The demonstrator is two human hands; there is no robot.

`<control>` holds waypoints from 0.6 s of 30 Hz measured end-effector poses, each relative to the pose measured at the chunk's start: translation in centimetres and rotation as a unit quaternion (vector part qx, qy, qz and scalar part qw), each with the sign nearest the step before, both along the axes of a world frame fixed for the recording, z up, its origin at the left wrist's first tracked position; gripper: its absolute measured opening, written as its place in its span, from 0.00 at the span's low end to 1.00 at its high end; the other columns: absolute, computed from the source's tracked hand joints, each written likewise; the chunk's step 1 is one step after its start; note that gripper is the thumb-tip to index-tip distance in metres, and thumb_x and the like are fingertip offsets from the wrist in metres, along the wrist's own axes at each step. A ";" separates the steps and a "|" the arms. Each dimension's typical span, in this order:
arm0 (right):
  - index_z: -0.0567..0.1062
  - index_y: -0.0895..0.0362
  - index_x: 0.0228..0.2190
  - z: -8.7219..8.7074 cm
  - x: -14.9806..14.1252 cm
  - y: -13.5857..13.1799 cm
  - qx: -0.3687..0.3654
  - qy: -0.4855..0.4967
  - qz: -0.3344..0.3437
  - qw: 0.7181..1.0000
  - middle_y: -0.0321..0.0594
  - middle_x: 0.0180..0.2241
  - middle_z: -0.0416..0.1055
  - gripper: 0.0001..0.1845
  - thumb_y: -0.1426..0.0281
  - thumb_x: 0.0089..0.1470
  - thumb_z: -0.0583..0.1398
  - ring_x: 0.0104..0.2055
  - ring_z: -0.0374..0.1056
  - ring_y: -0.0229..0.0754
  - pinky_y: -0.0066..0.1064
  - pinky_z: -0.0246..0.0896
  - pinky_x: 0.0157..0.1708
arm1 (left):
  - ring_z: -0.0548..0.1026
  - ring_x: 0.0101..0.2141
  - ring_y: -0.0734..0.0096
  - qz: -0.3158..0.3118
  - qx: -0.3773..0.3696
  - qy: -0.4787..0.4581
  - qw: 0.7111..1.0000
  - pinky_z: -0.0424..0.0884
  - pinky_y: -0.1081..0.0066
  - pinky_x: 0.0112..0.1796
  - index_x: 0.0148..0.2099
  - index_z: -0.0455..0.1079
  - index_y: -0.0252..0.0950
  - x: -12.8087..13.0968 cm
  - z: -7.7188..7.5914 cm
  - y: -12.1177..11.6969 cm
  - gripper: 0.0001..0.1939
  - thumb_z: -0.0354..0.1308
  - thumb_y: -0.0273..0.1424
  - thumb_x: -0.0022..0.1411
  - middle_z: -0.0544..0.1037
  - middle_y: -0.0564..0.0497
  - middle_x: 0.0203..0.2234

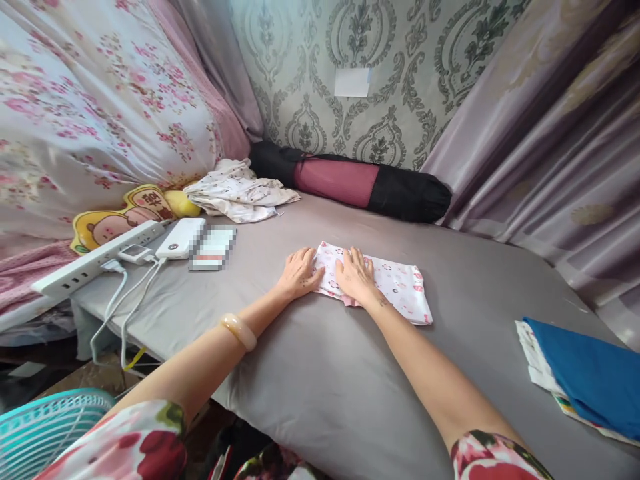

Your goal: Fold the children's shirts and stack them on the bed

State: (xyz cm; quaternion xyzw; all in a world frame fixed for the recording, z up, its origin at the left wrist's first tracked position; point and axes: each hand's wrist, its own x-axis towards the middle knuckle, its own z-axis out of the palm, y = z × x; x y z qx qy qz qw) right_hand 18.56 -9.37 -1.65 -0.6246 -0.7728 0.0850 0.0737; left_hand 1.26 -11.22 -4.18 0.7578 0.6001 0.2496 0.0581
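Note:
A folded white garment [397, 287] with a pink and red print lies flat on the grey bed sheet [320, 373]. My left hand [300, 272] rests at its left end, fingers stretched out, partly on the cloth and partly on the sheet. Flat on top of the garment, left of its middle, lies my right hand [356, 275] with the fingers spread. A bit of pink cloth peeks out below the right palm. Neither hand grips anything. A pale bangle [239, 332] circles my left forearm.
Folded clothes [585, 373], blue on top, lie at the right. On the left are a power strip [100, 260], a white power bank [181, 239], a phone [213, 248] and cables. A crumpled cloth [245, 190] and a black-and-maroon long bag [340, 180] lie behind. A turquoise fan [55, 427] stands lower left.

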 end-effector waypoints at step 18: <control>0.56 0.62 0.64 -0.3 -1.9 0.6 -0.011 -0.013 0.000 1.000 0.51 0.68 0.47 0.31 0.62 0.66 0.39 0.69 0.41 0.53 0.54 0.34 0.64 | 0.67 0.56 0.56 0.038 0.008 -0.025 0.999 0.60 0.56 0.56 0.59 0.59 0.35 -0.1 -0.5 0.4 0.22 0.49 0.37 0.65 0.70 0.39 0.54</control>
